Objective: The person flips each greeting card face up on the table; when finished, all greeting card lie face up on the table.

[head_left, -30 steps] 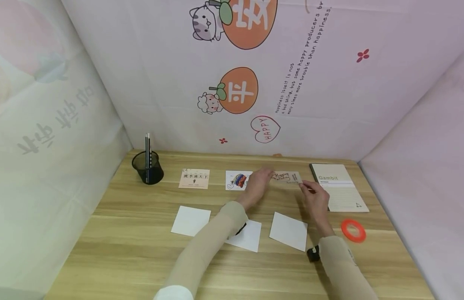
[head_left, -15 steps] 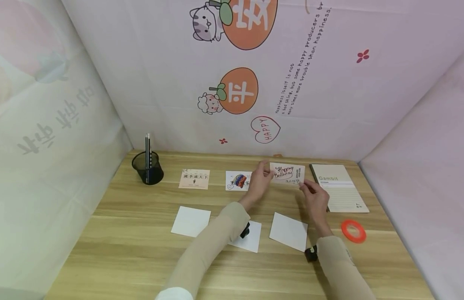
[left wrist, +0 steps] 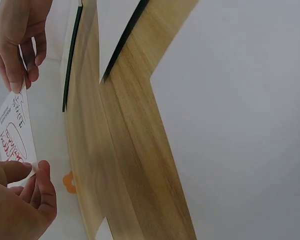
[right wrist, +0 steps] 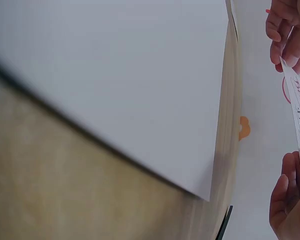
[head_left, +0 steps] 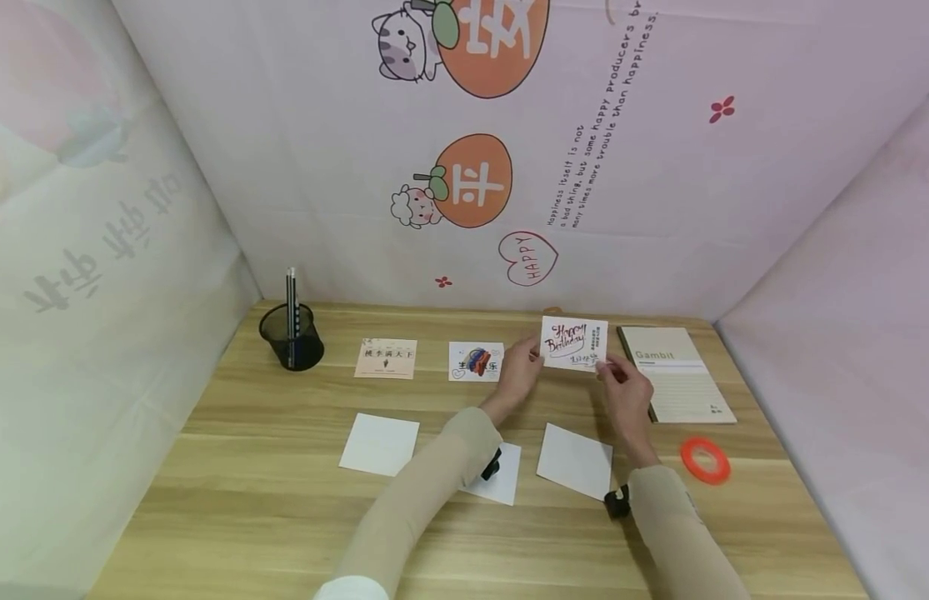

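our left hand point(head_left: 518, 372) and right hand point(head_left: 627, 398) pinch opposite sides of the birthday card point(head_left: 574, 342), raised above the worktop point(head_left: 232, 508) near the notebook point(head_left: 685, 392), and tugging unevenly could, we judge, bend it or slip it loose.

Soft light, faint shadows, slight blur

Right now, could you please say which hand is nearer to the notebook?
Right: the right hand is by the left edge of the notebook; the left hand, farther left, holds the card by its left end.
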Tool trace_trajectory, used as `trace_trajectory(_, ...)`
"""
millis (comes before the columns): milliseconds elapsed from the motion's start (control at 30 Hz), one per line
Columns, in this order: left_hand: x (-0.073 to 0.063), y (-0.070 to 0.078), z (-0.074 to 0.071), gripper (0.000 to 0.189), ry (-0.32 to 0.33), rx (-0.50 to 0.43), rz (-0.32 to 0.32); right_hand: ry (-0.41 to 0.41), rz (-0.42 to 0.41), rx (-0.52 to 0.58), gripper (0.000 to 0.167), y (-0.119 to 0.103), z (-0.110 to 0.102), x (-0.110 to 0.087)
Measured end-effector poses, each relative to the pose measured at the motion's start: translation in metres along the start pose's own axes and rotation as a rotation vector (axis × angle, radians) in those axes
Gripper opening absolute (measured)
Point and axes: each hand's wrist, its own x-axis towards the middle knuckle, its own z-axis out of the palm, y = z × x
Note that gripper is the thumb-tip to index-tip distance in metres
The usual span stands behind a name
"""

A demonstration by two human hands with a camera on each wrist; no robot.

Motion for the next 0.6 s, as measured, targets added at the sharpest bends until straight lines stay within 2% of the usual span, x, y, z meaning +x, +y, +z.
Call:
trace_trajectory(67,0.000,0.000,0.001,0.029,0.006,-0.010,0.000,-0.011,0.015,-0.008,0.028,-0.002,0.000,0.001)
trace_trajectory(200,0.003,0.001,0.004,0.002,0.032,-0.001,0.014,-0.045,0.045,-0.036,0.030,-0.002,0.001,0.003)
trace_trajectory(300,0.005,0.001,0.006,0.017,0.047,0.029,0.008,-0.087,0.055,-0.081,0.030,0.000,-0.001,0.006)
trace_trajectory(400,0.007,0.002,0.008,0.026,0.047,0.040,-0.028,-0.160,0.046,-0.143,0.033,0.002,-0.003,0.008)
trace_trajectory(600,0.010,0.002,0.009,0.026,-0.011,0.077,-0.086,-0.311,0.010,-0.240,0.037,0.003,-0.008,0.017)
